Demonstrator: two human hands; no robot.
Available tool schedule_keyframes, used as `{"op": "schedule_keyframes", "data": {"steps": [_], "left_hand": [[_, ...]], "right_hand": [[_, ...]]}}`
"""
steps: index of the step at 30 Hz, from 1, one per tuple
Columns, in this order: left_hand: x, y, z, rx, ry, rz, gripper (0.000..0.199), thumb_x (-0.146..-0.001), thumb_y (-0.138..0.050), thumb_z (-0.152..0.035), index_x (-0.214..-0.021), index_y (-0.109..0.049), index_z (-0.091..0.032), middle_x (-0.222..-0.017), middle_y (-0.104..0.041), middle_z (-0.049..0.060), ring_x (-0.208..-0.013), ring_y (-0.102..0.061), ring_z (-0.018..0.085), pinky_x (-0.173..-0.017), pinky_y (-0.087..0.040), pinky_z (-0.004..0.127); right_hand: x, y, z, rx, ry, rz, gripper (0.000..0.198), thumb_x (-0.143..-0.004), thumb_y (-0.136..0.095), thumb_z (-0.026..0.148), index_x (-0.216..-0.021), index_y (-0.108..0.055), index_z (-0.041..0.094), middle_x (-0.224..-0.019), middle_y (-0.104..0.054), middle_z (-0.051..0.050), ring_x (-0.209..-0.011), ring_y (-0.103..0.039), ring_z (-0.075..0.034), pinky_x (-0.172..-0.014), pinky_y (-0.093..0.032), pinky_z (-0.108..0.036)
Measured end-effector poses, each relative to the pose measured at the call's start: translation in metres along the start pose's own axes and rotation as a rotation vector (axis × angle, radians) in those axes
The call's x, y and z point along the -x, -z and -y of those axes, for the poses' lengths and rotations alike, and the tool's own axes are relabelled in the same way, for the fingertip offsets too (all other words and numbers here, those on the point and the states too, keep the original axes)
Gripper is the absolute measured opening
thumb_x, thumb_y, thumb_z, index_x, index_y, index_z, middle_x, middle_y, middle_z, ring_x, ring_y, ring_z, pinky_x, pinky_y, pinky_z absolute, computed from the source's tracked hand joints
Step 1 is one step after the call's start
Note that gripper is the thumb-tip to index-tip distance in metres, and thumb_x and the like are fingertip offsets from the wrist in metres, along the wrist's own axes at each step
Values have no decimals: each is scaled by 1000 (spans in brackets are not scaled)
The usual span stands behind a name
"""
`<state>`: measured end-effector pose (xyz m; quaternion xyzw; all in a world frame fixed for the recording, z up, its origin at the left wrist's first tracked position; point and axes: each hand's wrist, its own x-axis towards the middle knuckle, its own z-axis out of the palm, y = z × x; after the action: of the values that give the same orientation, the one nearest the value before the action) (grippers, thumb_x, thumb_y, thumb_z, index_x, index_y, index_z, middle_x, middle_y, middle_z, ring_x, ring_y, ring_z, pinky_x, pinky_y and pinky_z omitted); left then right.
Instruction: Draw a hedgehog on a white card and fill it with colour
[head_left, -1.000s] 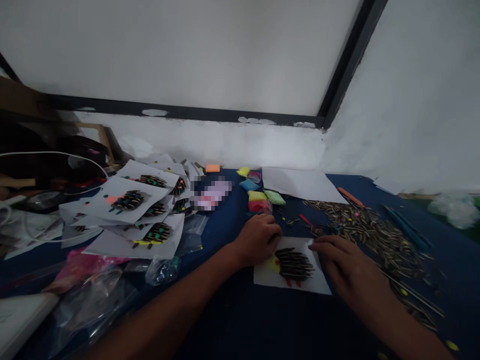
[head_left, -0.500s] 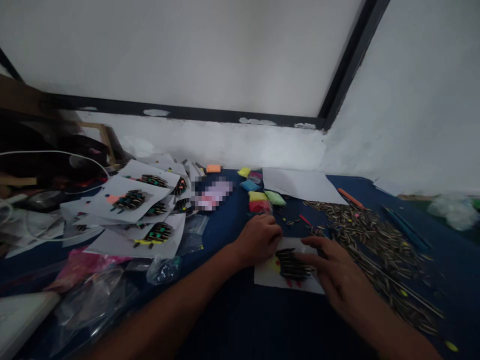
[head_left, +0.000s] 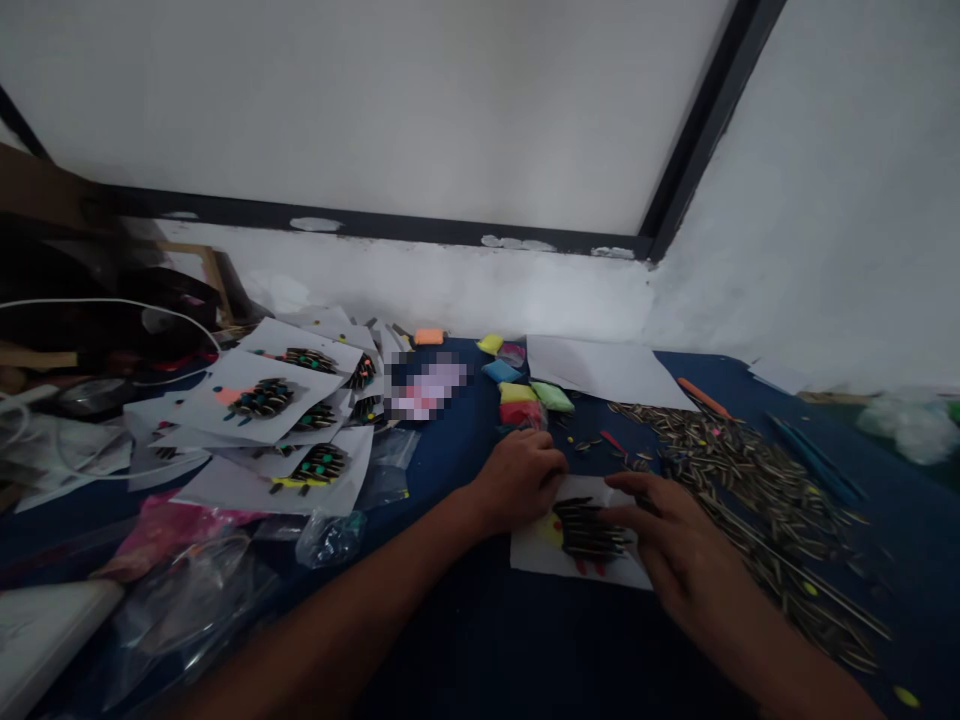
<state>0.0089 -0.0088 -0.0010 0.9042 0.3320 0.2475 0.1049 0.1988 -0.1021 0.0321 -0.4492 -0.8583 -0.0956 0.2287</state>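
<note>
A small white paper card lies on the dark blue table, bearing a hedgehog-like figure with a yellow head, red feet and a body of dark striped seeds. My left hand rests at the card's upper left, its fingers curled together; whatever they may hold is hidden. From the right, my right hand reaches over the card with fingers stretched out and apart. One fingertip is at the seeds; whether it touches them I cannot tell.
Loose striped seeds spread across the right side. Behind the hands lie a red packet, a green packet and a white sheet. Similar finished-looking cards are piled at left, near clear plastic bags.
</note>
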Motion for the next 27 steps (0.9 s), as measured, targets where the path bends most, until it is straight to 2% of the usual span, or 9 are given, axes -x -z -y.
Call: {"op": "schedule_keyframes", "data": {"steps": [2, 9, 17, 27], "left_hand": [[0, 0, 0, 3, -7, -6, 19, -85, -49, -18, -86, -68, -16, -85, -62, 5, -82, -55, 17, -76, -41, 30], [0, 1, 1, -4, -5, 6, 19, -84, -50, -17, -87, -68, -16, -86, -61, 6, -83, -55, 17, -77, -41, 30], [0, 0, 1, -3, -10, 5, 19, -85, -50, -18, -86, -68, -16, -86, -61, 6, -82, -55, 17, -77, -41, 30], [0, 1, 1, -2, -4, 7, 18, -85, -50, -19, -87, -68, -16, -86, -61, 5, -83, -55, 18, -77, -41, 31]], "right_hand": [[0, 1, 1, -4, 1, 1, 35, -87, -36, 8, -92, -69, 18, -109, -61, -16, -101, -61, -25, -76, -55, -43], [5, -6, -2, -10, -20, 31, 40, -86, -37, 7, -105, -67, 24, -114, -59, -14, -107, -59, -26, -82, -53, -50], [4, -9, -2, -4, -50, 49, 40, -85, -39, 7, -108, -68, 24, -115, -59, -13, -107, -59, -25, -82, -55, -42], [2, -9, 0, 0, -24, 53, 40, -85, -38, 8, -109, -67, 21, -116, -59, -15, -107, -59, -27, -81, -55, -45]]}}
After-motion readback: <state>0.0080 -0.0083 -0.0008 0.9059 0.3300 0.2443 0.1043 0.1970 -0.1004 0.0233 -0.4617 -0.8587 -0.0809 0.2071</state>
